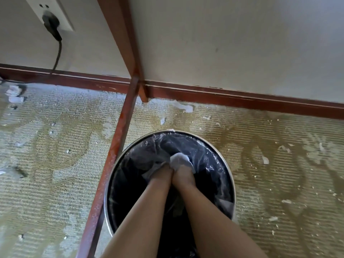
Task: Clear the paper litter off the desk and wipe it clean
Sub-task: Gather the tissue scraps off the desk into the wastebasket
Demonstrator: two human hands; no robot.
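Both of my hands reach down inside a round bin (226, 161) with a metal rim and a dark plastic liner. My left hand (162, 172) and my right hand (183, 175) are pressed side by side, and their fingers curl round a wad of white paper (179, 161) held between them deep in the bin. More pale paper (149, 173) shows under the left fingers. The fingertips are hidden by the paper.
A reddish wooden desk leg (119, 138) runs diagonally just left of the bin. The patterned carpet (55, 164) is strewn with paper scraps (188, 108), with a clump (14, 94) at far left. A plug and cord (54, 32) hang from a wall socket.
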